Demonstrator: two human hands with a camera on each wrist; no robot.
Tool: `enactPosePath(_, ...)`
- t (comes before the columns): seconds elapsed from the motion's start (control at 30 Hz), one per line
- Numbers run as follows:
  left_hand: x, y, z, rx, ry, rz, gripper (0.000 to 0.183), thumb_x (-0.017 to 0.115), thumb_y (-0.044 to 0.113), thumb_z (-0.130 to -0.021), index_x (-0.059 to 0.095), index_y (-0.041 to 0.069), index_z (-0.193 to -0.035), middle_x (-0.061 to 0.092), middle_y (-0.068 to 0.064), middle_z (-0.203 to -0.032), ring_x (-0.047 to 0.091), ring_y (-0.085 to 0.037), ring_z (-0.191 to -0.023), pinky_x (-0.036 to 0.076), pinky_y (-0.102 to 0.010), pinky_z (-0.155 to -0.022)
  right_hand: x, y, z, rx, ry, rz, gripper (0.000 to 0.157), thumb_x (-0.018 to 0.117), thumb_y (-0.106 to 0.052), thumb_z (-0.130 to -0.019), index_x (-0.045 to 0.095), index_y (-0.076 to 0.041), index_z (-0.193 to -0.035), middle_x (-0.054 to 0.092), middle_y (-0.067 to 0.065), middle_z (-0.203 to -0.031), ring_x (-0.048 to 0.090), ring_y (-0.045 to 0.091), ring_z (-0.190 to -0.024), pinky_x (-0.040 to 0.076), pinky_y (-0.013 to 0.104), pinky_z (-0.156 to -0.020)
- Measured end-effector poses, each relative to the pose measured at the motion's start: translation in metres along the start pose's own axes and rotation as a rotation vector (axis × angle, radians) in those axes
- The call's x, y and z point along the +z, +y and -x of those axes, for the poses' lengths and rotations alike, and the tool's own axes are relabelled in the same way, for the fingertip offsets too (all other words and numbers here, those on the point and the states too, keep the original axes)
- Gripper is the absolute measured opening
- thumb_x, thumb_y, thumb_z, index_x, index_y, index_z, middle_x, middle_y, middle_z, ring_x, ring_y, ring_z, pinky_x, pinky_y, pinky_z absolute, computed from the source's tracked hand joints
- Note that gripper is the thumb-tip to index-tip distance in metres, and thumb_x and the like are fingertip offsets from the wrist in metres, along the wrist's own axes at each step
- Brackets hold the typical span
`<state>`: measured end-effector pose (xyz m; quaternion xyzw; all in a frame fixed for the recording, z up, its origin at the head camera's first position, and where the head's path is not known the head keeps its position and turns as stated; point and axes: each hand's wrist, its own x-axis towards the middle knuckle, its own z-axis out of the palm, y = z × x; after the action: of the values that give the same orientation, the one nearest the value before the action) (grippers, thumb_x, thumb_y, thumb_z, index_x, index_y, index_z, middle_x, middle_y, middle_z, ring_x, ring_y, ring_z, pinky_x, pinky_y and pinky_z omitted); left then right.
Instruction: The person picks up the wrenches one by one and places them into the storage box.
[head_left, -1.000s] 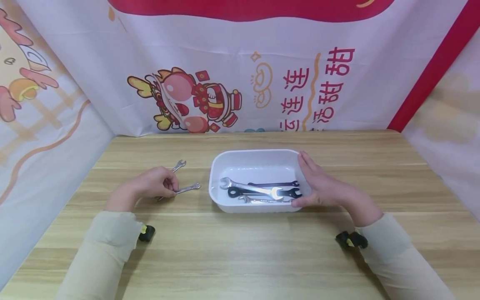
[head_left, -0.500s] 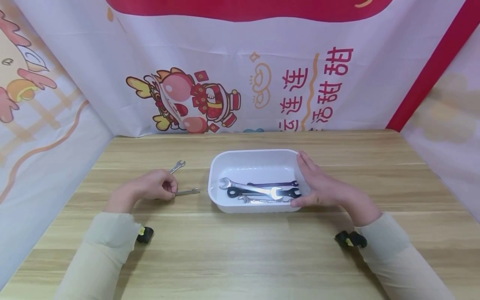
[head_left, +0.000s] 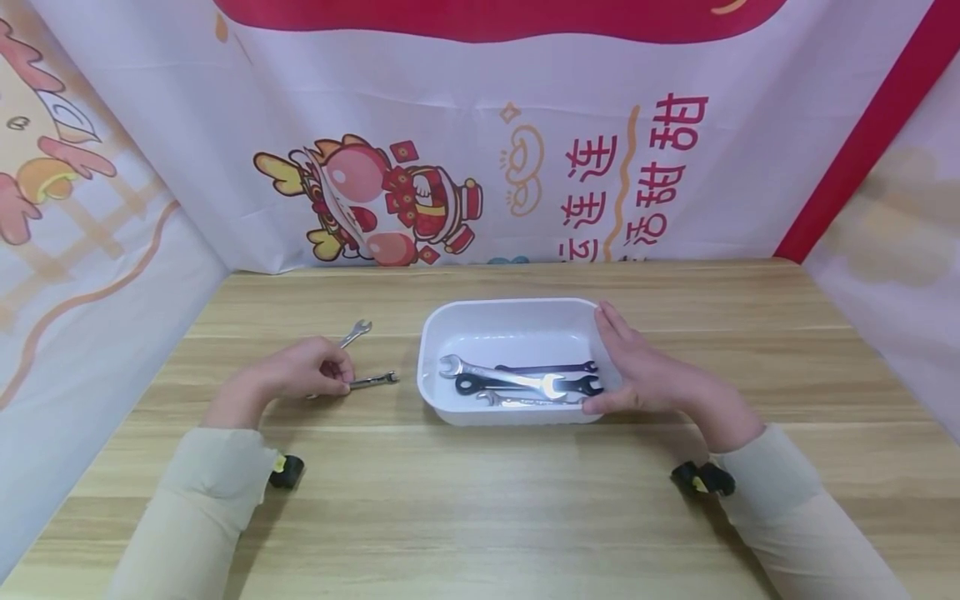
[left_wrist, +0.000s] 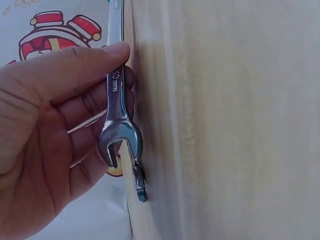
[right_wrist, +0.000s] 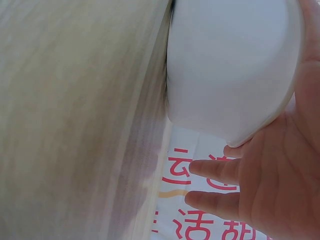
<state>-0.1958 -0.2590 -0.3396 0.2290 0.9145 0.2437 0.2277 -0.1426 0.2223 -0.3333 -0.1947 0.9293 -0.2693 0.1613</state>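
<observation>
My left hand (head_left: 307, 368) pinches a small silver wrench (head_left: 375, 380) between thumb and fingers, just above the table. In the left wrist view this wrench (left_wrist: 116, 95) shows an open-ended jaw and a "10 mm" marking. A second silver wrench (head_left: 357, 331) lies behind the hand, partly hidden by it. To the right stands a white plastic bin (head_left: 510, 312) with several wrenches inside, among them a large silver wrench (head_left: 502, 377) lying across a black wrench (head_left: 587, 385). My right hand (head_left: 637, 367) rests on the bin's right end, fingers straight, thumb on the front rim.
The wood-grain table (head_left: 480, 500) extends around the bin. A printed fabric backdrop (head_left: 465, 92) rises along its back edge, with more fabric at both sides. Each wrist carries a small black device.
The wrench in my left hand has turned about its length, and its far end has shifted slightly. The right hand and the bin stay where they were.
</observation>
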Motion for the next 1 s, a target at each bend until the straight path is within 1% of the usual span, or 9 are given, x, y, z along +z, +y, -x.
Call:
enactPosePath(0.17, -0.002, 0.001, 0.004, -0.011, 0.01, -0.006, 0.004, 0.072, 0.008, -0.088, 0.07, 0.008, -0.085, 0.065, 0.0, -0.084, 0.056, -0.015, -0.08, 0.05, -0.026, -0.073, 0.0, 0.0, 0.0, 0.002, 0.0, 0.004, 0.135, 0.08, -0.057, -0.076, -0.015, -0.009, -0.158, -0.024, 0.008, -0.165, -0.008, 0.04, -0.154, 0.012, 0.062, -0.12)
enactPosePath(0.3, -0.004, 0.002, 0.007, -0.001, 0.024, -0.006, 0.005, 0.071, 0.011, -0.089, 0.07, 0.006, -0.087, 0.066, 0.0, -0.084, 0.056, -0.015, -0.08, 0.05, -0.027, -0.074, 0.0, 0.0, -0.001, 0.003, -0.002, 0.006, 0.135, 0.08, -0.057, -0.075, -0.015, -0.009, -0.158, -0.024, 0.007, -0.165, -0.008, 0.04, -0.154, 0.013, 0.062, -0.12)
enactPosePath(0.5, -0.008, 0.003, 0.012, -0.012, 0.054, -0.009, 0.003, 0.069, 0.008, -0.09, 0.072, 0.007, -0.091, 0.067, -0.001, -0.085, 0.056, -0.016, -0.08, 0.05, -0.03, -0.076, 0.001, 0.0, -0.001, 0.009, -0.007, 0.002, 0.135, 0.081, -0.057, -0.075, -0.016, -0.009, -0.158, -0.025, 0.007, -0.165, -0.009, 0.04, -0.154, 0.012, 0.061, -0.121)
enactPosePath(0.67, -0.012, 0.003, 0.015, -0.015, 0.066, 0.0, 0.005, 0.068, 0.007, -0.091, 0.072, 0.007, -0.093, 0.068, -0.002, -0.086, 0.056, -0.017, -0.08, 0.05, -0.028, -0.074, 0.0, 0.0, 0.0, 0.01, -0.009, 0.001, 0.135, 0.081, -0.056, -0.076, -0.016, -0.009, -0.157, -0.026, 0.007, -0.165, -0.009, 0.04, -0.154, 0.012, 0.061, -0.121)
enactPosePath(0.9, -0.019, 0.005, 0.021, -0.016, 0.092, 0.028, 0.006, 0.069, 0.009, -0.092, 0.071, 0.004, -0.094, 0.067, -0.006, -0.085, 0.055, -0.016, -0.075, 0.05, -0.025, -0.063, 0.0, -0.001, 0.0, 0.007, -0.01, -0.01, 0.135, 0.081, -0.055, -0.076, -0.017, -0.009, -0.157, -0.025, 0.009, -0.165, -0.01, 0.041, -0.153, 0.012, 0.063, -0.12)
enactPosePath(1.0, -0.023, 0.007, 0.023, -0.021, 0.107, 0.04, 0.008, 0.069, 0.01, -0.092, 0.071, 0.003, -0.095, 0.067, -0.005, -0.085, 0.055, -0.016, -0.075, 0.051, -0.025, -0.062, 0.0, 0.0, 0.0, 0.005, -0.005, -0.014, 0.135, 0.081, -0.054, -0.076, -0.017, -0.009, -0.157, -0.026, 0.009, -0.164, -0.01, 0.041, -0.153, 0.012, 0.063, -0.12)
